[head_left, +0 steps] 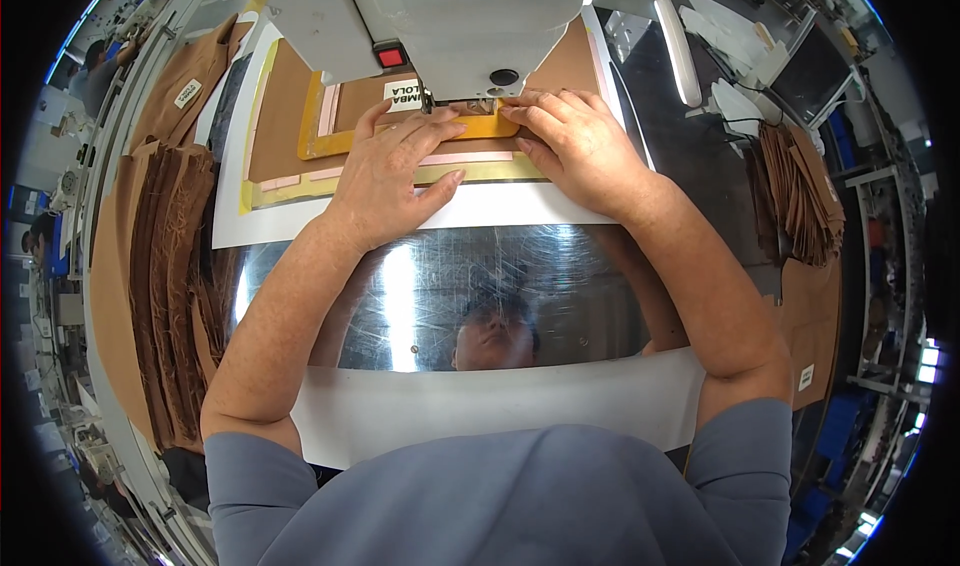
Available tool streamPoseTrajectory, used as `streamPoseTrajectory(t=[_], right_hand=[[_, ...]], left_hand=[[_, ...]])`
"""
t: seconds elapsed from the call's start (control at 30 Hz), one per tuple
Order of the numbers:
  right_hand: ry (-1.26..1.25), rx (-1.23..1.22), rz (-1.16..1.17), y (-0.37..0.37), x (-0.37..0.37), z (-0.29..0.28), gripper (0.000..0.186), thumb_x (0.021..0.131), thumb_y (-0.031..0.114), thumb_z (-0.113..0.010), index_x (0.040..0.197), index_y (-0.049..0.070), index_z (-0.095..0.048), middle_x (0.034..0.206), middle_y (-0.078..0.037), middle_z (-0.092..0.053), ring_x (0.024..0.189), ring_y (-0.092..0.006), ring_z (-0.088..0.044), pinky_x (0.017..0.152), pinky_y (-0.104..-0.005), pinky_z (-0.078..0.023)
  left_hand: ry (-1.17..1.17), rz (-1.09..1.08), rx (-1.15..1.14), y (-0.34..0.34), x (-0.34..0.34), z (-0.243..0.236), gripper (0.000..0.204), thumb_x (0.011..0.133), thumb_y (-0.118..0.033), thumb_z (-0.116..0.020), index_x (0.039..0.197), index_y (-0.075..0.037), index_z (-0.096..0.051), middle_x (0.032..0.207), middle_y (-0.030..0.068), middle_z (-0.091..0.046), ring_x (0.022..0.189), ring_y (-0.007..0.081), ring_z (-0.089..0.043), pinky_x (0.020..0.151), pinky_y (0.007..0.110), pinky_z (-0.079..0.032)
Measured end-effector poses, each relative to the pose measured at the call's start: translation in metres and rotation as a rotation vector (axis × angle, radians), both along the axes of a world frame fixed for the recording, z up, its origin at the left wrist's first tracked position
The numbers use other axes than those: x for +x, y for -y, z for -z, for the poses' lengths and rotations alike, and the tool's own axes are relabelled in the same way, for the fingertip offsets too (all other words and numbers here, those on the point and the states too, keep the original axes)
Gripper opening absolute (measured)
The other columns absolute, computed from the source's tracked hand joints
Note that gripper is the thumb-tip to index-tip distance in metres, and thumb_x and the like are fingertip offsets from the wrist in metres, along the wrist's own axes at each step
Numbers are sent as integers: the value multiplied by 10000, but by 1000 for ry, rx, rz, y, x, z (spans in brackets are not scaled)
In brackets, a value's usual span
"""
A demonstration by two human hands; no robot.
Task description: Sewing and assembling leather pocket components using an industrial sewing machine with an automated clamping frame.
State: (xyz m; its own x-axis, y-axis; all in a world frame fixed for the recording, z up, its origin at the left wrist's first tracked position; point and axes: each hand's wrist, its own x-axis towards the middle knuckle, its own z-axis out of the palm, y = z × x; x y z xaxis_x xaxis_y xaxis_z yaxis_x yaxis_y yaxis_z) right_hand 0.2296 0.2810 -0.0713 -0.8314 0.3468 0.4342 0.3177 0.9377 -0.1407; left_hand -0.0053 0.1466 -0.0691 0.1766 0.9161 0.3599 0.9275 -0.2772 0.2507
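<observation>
My left hand (395, 171) lies palm down, fingers stretched and thumb apart, its fingertips on a yellow-orange frame (330, 146). My right hand (575, 146) rests at the frame's right part, fingers extended and thumb spread below them. Both hands are close to the needle area of a white sewing machine (440, 26), whose head hides the frame's far side. Inside the frame lies brown fabric (355, 106) with a white printed label (403, 94). Beneath is a larger brown sheet with pale yellow borders (480, 171), on a white sheet (270, 224).
A thick stack of brown fabric pieces (170, 286) lies at my left. More brown pieces (798, 194) are bundled at my right, above a labelled brown piece (810, 316). A scratched reflective metal plate (480, 296) lies before me. A lamp arm (676, 46) hangs at the right.
</observation>
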Motion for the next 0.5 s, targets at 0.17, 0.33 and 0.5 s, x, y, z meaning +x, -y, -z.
streamPoseTrajectory(t=[0.17,0.33,0.5], right_hand=[[-5,-1,-2,-3,5,2,319,942,219,-679,1242,110,-656,1251,-36,-660,1233,-220,-582,1100,-434,-390],[-7,41,-16,5,8,-1,334,962,240,-671,1266,103,-640,1296,-52,-638,1252,-237,-572,1105,-435,-388],[-92,-1,83,-1,25,-3,375,944,273,-705,1262,86,-635,1304,-67,-635,1247,-263,-573,1090,-440,-400]], left_hand=[[4,-112,33,20,-15,-9,435,934,-345,-683,1301,-114,-648,1337,74,-674,1286,216,-600,1225,508,-209],[60,-268,14,42,-48,-13,408,953,-322,-691,1300,-109,-660,1299,64,-702,1279,203,-602,1218,475,-227],[116,-432,59,63,-87,-5,421,953,-347,-703,1278,-82,-666,1259,88,-716,1226,233,-633,1186,514,-245]])
